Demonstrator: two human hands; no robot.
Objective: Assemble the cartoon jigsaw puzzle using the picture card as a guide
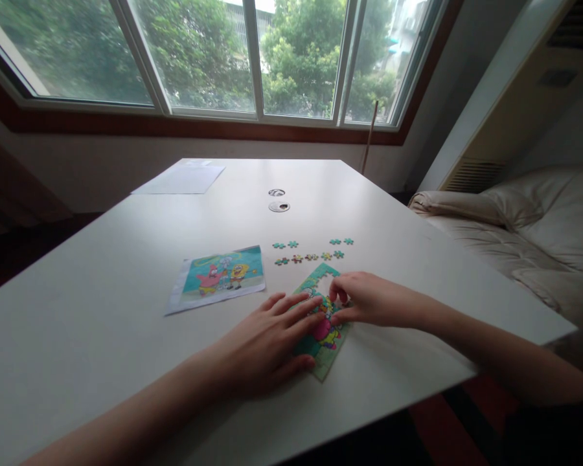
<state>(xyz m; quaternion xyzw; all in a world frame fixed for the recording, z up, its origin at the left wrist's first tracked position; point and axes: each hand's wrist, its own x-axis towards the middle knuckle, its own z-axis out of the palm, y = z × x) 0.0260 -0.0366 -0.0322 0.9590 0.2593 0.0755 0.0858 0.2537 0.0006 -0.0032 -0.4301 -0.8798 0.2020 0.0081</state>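
Observation:
A partly filled jigsaw puzzle (324, 372) with a green border lies at an angle near the front of the table, a pale gap showing in its upper part. My left hand (276, 330) rests flat across its left side, fingers spread. Over the right side, beside the gap, my right hand (364, 299) has its fingers curled into a pinch; what they hold, if anything, is hidden. Beyond the puzzle, loose jigsaw pieces (311, 257) are laid in rows. To the left lies a printed cartoon picture (228, 275).
The white table (102, 310) stands below a window. White sheets (179, 179) lie at its far left, and two round discs (278, 206) sit in the far middle. A pale sofa (476, 226) is to the right, and a thin stick (370, 136) leans by the wall.

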